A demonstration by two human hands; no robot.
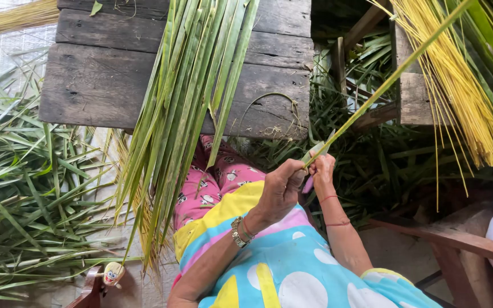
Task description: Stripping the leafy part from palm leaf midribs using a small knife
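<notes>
Both hands meet in front of the torso, over the lap. Left hand (281, 191) is closed around the base of a single green palm leaflet (372, 97), wristwatch showing at the wrist. Right hand (322, 171) pinches the same leaflet just beside the left, and something small and purple, perhaps a blade handle, sticks out below its fingers; I cannot tell what it is. The leaflet runs up and to the right from the hands, taut, toward a bundle of yellow midribs (463, 97) hanging at the upper right.

A sheaf of whole green palm leaflets (192, 97) lies across the dark wooden tabletop (92, 85) and droops over its near edge onto the lap. Stripped green blades (24, 211) are heaped on the ground at left.

My judgement: the step is stripping blade from rib. To do it well, keep the leaflet taut, grip close to the split, and pull evenly along the rib so it does not snap.
</notes>
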